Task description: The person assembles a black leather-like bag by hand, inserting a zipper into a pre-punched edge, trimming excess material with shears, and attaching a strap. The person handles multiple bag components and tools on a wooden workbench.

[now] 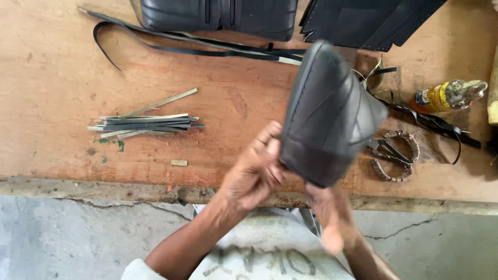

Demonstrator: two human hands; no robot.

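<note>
At the far left of the wooden counter (46,78) lies a small bundle of thin flat strips (145,124), dark and pale ones stacked side by side, with one pale strip angled off the top toward the right and a tiny offcut (179,163) lying apart just below them. Above, a long black strap (171,44) loops across the boards toward a black stitched piece (218,15) at the top edge. Near the counter's front edge the left hand (254,173) comes up from below, its fingers (267,137) closed narrowly on the lower left edge of a black leather piece (329,114), a rounded, seamed shape held tilted above the counter and blurred by motion. The right hand (329,212) is under the bottom edge of that same piece and is also blurred; it touches the piece, but how its fingers are set cannot be told. Just right of the leather piece a pair of scissors (394,155) with wrapped handles lies on the counter, more black strapping trails beside it, and a yellow-labelled bottle (448,96) lies on its side near the right edge. Another dark panel (363,21) lies at the top right.
</note>
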